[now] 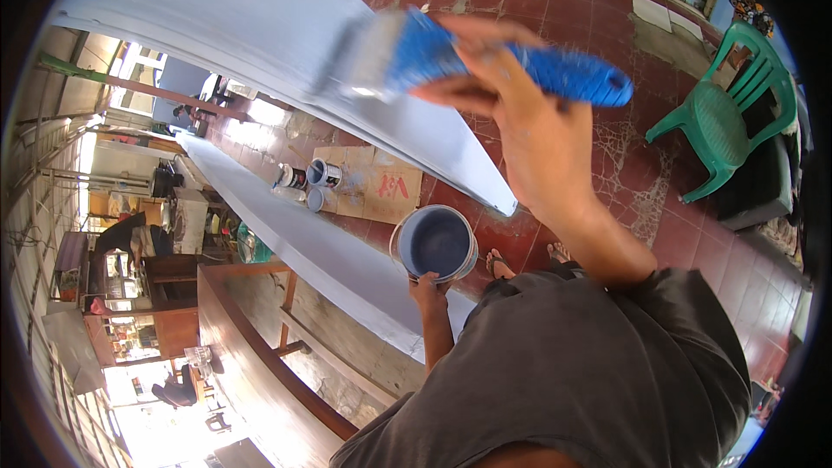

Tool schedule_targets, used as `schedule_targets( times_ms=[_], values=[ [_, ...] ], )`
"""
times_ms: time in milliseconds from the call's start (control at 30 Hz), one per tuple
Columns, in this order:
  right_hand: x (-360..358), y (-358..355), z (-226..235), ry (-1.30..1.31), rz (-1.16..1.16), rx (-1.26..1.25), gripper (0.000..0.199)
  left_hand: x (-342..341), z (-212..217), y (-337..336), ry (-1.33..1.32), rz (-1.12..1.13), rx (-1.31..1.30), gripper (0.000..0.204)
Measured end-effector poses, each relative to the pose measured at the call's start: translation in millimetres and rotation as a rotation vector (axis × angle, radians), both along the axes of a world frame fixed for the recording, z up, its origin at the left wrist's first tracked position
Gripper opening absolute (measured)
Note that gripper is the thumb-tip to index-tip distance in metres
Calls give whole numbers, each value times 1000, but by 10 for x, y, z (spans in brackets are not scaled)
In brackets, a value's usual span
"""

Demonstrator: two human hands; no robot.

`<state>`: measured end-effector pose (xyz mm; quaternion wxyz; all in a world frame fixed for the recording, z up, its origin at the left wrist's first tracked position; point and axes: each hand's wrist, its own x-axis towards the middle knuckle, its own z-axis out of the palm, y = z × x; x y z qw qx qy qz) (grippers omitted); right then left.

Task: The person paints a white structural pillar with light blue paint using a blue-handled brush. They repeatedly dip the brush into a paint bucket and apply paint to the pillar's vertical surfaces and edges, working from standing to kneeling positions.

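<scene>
Holding a wide paint brush [425, 52] in the right hand [533, 117], clasped round its blue handle near the neck; well apart from that, gripping the near edge of a pale bucket [440, 215] with the left hand [428, 292]. Raised in front of the pale blue beam [251, 17], with bristles too blurred to tell touching from near. Probably light and stiff in the handle, soft and springy at the bristles, perhaps slippery if smeared. Best taken hold of at the neck, across both broad faces, clear of the wet end. Low down, just left of the feet [500, 263], dark paint [439, 250] inside the bucket: likely heavier, sloshing, easily spilled if tipped. Best held firmly by the rim and kept level. Farther off, more paint containers [325, 173] by flat cardboard [394, 195].
</scene>
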<state>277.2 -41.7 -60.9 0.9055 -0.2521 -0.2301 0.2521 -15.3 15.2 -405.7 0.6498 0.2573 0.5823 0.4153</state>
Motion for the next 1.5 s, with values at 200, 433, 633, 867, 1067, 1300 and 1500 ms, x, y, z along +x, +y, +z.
schedule_targets(
  times_ms=[200,433,633,867,1067,1300,1500],
  values=[
    [-178,30,257,-9,-117,209,26,23,-51,225,8,2,-8,74],
    [-465,-166,-1261,34,-122,-406,22,-46,-118,462,114,-49,-81,76],
    [-455,-284,-3053,180,-70,-880,20,-151,-123,574,114,-120,-84,79],
    [-149,-220,-1788,177,-39,-503,28,-392,-351,701,117,-114,-197,75],
    [-57,-263,-1496,181,-22,-371,28,-944,-815,854,367,-457,44,68],
    [-30,-82,-3128,148,-96,-552,22,-1115,-890,1150,104,-117,-291,66],
    [-77,-73,-4331,-174,-244,-1152,21,-1155,-661,1060,1047,-966,776,41]
  ],
)
